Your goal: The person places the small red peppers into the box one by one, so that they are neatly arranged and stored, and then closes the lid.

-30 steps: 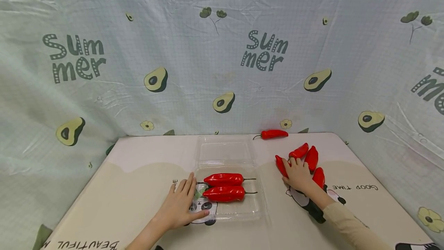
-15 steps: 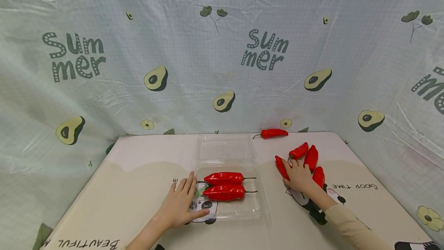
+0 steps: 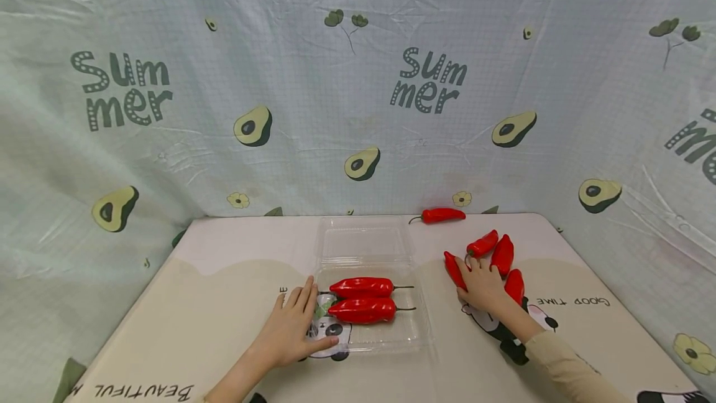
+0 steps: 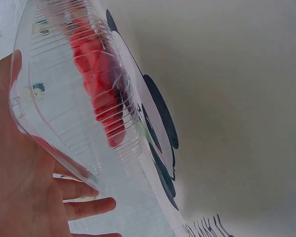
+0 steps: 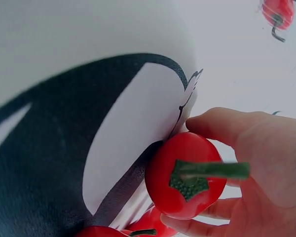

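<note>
My left hand (image 3: 288, 334) rests with straight fingers against the left side of a transparent plastic box (image 3: 411, 338), its thumb at the near rim. Two red peppers (image 3: 362, 311) lie side by side in the box, stems pointing right. In the left wrist view one pepper (image 4: 96, 74) shows through the ribbed wall. On the right, my right hand (image 3: 482, 285) grips a red pepper (image 3: 454, 269) lying on the table. The right wrist view shows that pepper's green-stemmed end, with thumb and fingers curled round its sides.
The box's lid (image 3: 363, 244) lies folded back behind it. Close to my right hand are loose red peppers (image 3: 503, 255), and a single red pepper (image 3: 443, 215) lies at the table's back edge. A printed curtain (image 3: 302, 79) hangs behind the table (image 3: 224, 303).
Nearly nothing differs. Both hands keep their places, and the view shifts very slightly.
</note>
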Tool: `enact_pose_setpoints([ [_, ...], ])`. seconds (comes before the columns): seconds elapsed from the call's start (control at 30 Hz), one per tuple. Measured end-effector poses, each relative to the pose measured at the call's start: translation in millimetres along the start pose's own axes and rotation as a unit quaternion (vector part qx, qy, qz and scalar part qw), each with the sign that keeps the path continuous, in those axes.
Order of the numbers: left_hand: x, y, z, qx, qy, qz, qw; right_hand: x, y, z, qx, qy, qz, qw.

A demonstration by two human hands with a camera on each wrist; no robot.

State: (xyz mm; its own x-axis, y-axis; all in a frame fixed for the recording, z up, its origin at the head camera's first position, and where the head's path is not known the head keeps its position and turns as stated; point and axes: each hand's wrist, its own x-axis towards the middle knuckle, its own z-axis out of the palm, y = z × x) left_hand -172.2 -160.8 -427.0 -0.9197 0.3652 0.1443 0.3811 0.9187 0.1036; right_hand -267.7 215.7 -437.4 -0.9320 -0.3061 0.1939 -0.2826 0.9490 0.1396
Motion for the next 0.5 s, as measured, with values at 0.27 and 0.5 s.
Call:
enact_pose_setpoints([
  [0.27, -0.6, 0.5, -0.8, -0.004, -0.004, -0.001, 1.0, -1.8, 0.1, 0.9, 0.006, -0.003, 0.0, 1.0],
  [0.5, -0.5, 0.5, 0.1, -0.003, -0.006, -0.005, 1.0, -3.7, -0.5, 1.8, 0.016, 0.003, -0.003, 1.0],
])
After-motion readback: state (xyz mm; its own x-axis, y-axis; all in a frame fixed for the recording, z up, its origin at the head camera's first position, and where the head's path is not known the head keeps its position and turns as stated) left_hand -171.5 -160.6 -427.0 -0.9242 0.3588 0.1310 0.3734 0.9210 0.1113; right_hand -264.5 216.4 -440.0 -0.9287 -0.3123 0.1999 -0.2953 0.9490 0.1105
